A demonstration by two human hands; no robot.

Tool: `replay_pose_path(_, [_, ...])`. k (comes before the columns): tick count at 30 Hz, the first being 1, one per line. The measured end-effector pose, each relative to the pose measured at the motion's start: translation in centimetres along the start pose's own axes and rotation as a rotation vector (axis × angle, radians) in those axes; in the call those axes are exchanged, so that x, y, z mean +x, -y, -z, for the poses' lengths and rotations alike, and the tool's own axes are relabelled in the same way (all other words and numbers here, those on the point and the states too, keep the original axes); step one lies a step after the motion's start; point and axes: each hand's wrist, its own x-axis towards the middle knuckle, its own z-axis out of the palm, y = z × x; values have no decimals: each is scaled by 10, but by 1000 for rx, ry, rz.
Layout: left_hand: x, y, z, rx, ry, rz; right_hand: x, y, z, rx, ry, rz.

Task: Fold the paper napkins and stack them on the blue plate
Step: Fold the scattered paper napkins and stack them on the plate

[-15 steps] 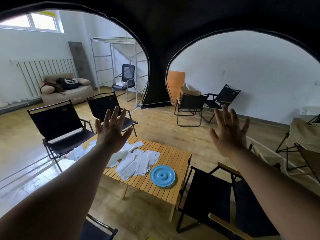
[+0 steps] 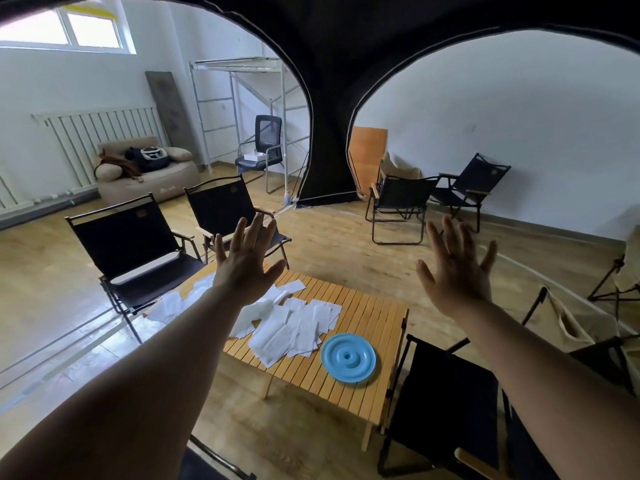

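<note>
Both hands raised, fingers spread, grip on nothing: left hand [image 2: 247, 268], right hand [image 2: 457, 271]. Paper napkins [image 2: 291, 327] loose on table [image 2: 363, 317], blue plate [image 2: 348, 357] right, bare; folding unstarted.

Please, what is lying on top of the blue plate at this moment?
Nothing lies on the blue plate; its ringed surface is bare. The paper napkins lie spread on the wooden table beside it. What is under the plate is hidden.

One plate [image 2: 348, 357], five black chairs [image 2: 135, 251].

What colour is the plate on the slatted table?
Light blue, with raised concentric rings; the plate shows best in the head view.
</note>
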Motion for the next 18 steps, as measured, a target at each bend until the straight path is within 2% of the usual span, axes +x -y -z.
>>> replay_pose_path(6, [52, 7, -46, -44, 17, 58, 52, 6, -57, 49, 62, -31])
replay_pose_path(18, [149, 15, -118, -41, 34, 112, 198, 25, -139, 84, 130, 78])
